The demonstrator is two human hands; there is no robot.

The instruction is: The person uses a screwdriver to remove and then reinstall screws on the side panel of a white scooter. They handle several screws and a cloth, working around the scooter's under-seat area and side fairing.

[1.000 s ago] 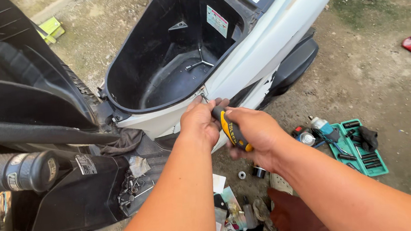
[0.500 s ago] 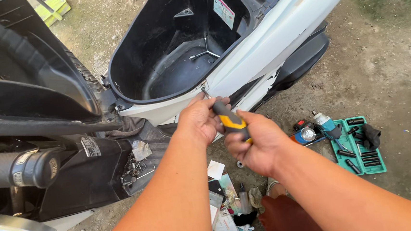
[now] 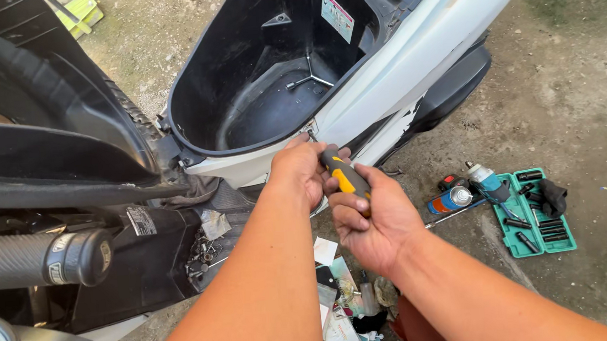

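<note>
**mopedfan:** So where was the screwdriver (image 3: 345, 177) in that shot?

**wrenchy:** Right hand (image 3: 374, 219) had its grip clenched round the yellow and black handle, tip aimed at the lip of the scooter's open storage bucket (image 3: 243, 118), right by the white side panel (image 3: 410, 63). Left hand (image 3: 302, 172) was curled up against that same lip, touching the tool's front end; couldn't tell whether it was pinching anything.

**mopedfan:** Anything in the bucket?

**wrenchy:** Just a metal Y-shaped socket wrench (image 3: 309, 77) lying on the bottom.

**mopedfan:** And the ground?

**wrenchy:** Green tool case (image 3: 515, 237) open on the dirt, with dark sockets and bits sitting in its slots and a black cloth at one corner. Just beside it, a spray can (image 3: 451, 200) and a teal power tool (image 3: 483, 177). Loose papers and small junk (image 3: 342, 310) lay under the forearms.
</note>
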